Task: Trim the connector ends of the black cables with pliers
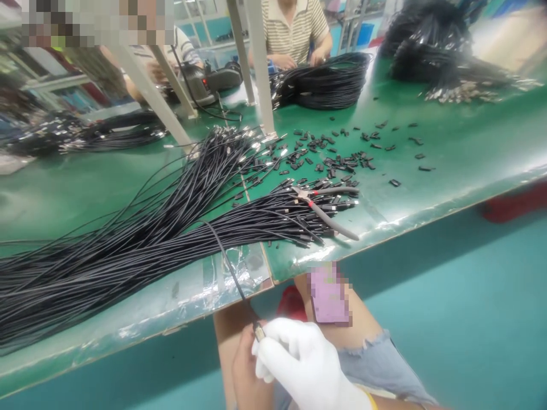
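The gloved right hand (301,364) pinches a metal-tipped cable connector (260,332) between thumb and forefinger, the other white fingers curled beneath; the bare left hand (251,376) meets it from the opposite side but is partly covered by the glove, so that one cannot tell whether its fingers grip or merely support. Both hands are placed low, over the lap and just short of the edge of the green workbench (453,142), a position that presumably keeps the small tip in plain view and reachable from both sides. The right hand enters from the lower right, its back turned upward; the left rises more steeply, fingers directed away from the body. From the connector a single black cable (231,265) arches up over the near cable bundle (188,242), whose strands lie roughly parallel with their plugs gathered at one end, probably for easy access. Grey-handled pliers (327,216) rest across those plugs, handles toward the right. Beyond lie the far cable bundle (200,176), scattered black plastic pieces (337,163) and a thick cable coil (329,88), at which a co-worker in a striped shirt (294,25) sits
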A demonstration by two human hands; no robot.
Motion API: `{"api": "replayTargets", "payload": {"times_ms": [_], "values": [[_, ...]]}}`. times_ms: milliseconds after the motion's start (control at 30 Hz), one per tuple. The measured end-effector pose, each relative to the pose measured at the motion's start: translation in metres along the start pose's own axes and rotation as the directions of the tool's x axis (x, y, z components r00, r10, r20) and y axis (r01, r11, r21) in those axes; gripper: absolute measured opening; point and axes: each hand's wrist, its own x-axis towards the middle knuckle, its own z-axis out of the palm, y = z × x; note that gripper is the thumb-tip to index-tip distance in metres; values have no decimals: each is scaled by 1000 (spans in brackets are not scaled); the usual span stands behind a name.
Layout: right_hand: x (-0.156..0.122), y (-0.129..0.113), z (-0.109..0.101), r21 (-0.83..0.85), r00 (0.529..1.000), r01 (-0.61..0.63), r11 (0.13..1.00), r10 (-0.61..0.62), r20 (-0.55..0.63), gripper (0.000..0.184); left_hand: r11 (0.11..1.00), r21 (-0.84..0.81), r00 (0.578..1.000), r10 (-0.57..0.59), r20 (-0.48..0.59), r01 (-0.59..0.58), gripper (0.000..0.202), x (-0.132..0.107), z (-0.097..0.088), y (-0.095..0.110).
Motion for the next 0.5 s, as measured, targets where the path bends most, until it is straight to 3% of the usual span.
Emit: {"api": "replayTargets", "payload": {"times_ms": [100,267,500], "values": [[0,-1,0,-6,1000,-9,1000,9,6,20,995,-78,999,-54,2,54,39,9,-14,-2],[1,3,0,-23,1000,-1,1000,2,12,19,994,-41,995,-97,30,99,46,18,-30,-3],[-1,0,-1,-32,1000,-29,999,29,8,21,992,-71,989,-100,111,108,25,14,-19,-7]]}}
